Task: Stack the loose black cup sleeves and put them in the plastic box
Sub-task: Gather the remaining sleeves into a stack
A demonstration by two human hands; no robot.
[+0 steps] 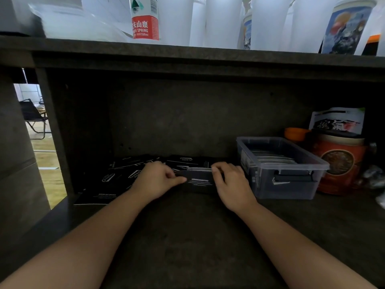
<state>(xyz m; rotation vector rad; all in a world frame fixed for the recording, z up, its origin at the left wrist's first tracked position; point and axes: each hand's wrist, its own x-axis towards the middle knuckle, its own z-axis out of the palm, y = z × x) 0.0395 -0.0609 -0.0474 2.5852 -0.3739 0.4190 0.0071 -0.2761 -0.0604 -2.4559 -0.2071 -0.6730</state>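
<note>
Now I see my left hand and right hand each pinching an end of a small stack of black sleeves. More loose sleeves lie at nine o'clock. At three o'clock sits the plastic box, with sleeves inside.

We read "SPRING" and "550ml" on the bottle label, up above our fingers; sleeve print is too blurred.

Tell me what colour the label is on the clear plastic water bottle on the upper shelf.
Red below, white above with a green mark, on the clear plastic water bottle; head view.
</note>
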